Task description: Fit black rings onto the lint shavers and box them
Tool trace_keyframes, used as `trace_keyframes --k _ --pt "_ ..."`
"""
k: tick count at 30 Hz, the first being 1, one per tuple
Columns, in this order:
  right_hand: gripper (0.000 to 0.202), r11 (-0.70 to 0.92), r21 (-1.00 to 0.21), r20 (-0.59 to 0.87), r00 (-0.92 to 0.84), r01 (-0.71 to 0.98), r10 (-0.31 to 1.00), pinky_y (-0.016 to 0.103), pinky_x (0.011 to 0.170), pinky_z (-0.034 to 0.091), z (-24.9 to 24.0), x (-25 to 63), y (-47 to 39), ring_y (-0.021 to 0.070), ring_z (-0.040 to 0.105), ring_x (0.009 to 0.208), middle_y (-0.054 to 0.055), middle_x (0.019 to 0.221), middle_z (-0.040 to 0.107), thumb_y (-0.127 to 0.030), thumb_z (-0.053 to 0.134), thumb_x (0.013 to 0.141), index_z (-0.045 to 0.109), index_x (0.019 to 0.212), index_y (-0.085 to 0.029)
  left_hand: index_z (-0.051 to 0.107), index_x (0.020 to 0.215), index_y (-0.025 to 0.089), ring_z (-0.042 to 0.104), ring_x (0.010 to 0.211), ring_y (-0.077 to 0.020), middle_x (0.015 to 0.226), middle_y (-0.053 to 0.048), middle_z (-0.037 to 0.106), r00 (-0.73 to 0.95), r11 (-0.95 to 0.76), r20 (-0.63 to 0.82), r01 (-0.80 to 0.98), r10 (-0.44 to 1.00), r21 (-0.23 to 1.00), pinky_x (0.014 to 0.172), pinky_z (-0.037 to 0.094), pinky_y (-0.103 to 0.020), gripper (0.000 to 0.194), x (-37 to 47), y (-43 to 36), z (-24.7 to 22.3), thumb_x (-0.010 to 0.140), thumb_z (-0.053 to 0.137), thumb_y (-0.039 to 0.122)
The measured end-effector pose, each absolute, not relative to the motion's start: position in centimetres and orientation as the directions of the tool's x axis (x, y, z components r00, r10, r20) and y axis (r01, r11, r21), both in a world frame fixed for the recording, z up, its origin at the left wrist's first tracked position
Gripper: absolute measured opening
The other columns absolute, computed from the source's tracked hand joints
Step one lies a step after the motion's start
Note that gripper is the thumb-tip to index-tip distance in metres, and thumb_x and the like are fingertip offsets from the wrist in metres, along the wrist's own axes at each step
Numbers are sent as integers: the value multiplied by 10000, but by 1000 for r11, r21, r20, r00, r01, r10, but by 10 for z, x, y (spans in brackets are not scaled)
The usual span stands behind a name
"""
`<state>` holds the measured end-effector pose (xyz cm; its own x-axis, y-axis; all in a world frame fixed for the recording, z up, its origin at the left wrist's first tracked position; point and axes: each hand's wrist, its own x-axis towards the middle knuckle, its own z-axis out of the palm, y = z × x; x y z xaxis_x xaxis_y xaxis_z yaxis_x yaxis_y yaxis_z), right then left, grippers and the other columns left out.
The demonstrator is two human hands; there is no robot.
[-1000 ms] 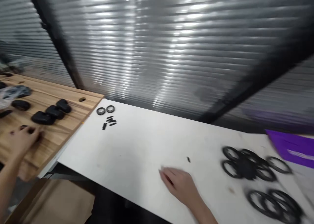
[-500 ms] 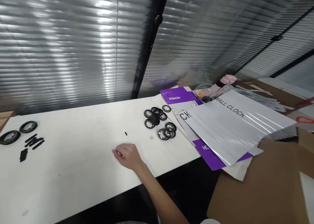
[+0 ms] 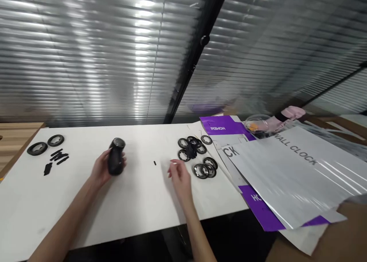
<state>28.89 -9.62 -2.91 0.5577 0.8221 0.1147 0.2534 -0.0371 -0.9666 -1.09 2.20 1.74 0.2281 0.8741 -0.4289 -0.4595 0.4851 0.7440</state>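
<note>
My left hand [image 3: 101, 169] is wrapped round a black, elongated object [image 3: 116, 160] with a rounded body and a glossy top end, held upright above the white table [image 3: 137, 206]. What kind of thing it is, I cannot make out. My right hand [image 3: 180, 178] hovers over the table with fingers loosely bent and apart, and nothing shows in them. A tiny black piece [image 3: 155, 163] lies between the two hands. Just beyond my right hand is a pile of black notched rings [image 3: 183, 155] with a small dark bundle [image 3: 191, 151]. More overlapping rings [image 3: 200, 171] lie right of it.
At the far left lie two thicker black rings [image 3: 37, 148], several short black strips [image 3: 59, 155] and a flat black piece [image 3: 48, 169]. Printed wall clock sheets [image 3: 289, 166] and purple packaging [image 3: 262, 212] overhang the table's right end. Metal blinds [image 3: 114, 55] stand behind.
My left hand has come into view holding the black object. My right hand has moved right, towards the rings, and its fingers have loosened. The view has shifted left.
</note>
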Motion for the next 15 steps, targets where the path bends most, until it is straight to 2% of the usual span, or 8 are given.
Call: trace_keyframes --k 1,3,5,7,9,11,15 --pt "464 -33 -968 101 508 247 855 342 648 550 -35 273 -93 217 653 709 35 834 689 -651 677 978 657 1157 -223 741 1137 132 776 813 -326 935 -184 752 262 502 -429 -493 864 710 746 696 -488 386 9 33 23 925 743 454" --pt "495 -28 -973 61 373 228 926 322 657 581 -39 241 -79 197 684 752 46 977 713 -631 649 1001 632 1288 -228 728 1113 127 743 753 -281 905 -165 729 378 572 -442 -653 814 496 682 665 -421 374 46 57 32 1007 674 482" --pt "577 -43 -978 22 309 204 951 289 585 575 -34 216 -59 174 691 739 41 1072 695 -652 638 993 567 1400 -249 702 1032 122 669 648 -221 841 -137 683 423 567 -418 -757 804 326 577 591 -342 485 72 77 33 1098 512 564" --pt "675 -95 -984 -50 280 151 959 263 482 542 -24 202 -32 140 661 606 6 1022 672 -702 604 984 480 1481 -262 669 958 133 604 601 -172 814 -104 650 385 492 -382 -837 840 239 552 542 -294 586 85 91 30 1139 385 613" --pt "732 -164 -980 -140 202 110 969 247 412 512 -14 195 -3 118 606 466 -47 876 656 -752 567 974 440 1493 -251 646 906 151 567 587 -148 789 -73 627 316 408 -360 -887 878 217 573 542 -277 660 86 97 24 1145 312 668" --pt "736 -199 -975 -190 96 95 977 229 368 479 -9 190 22 121 579 395 -84 731 635 -793 555 951 481 1422 -234 643 876 160 568 595 -147 757 -58 610 269 365 -360 -902 893 232 598 556 -270 737 82 100 20 1131 252 731" --pt "695 -134 -988 -132 37 72 991 210 285 339 -10 181 47 114 499 321 -99 598 600 -853 530 910 574 1219 -232 660 839 156 613 627 -159 731 -63 606 218 333 -362 -896 906 293 615 563 -255 844 75 103 16 1108 162 782"
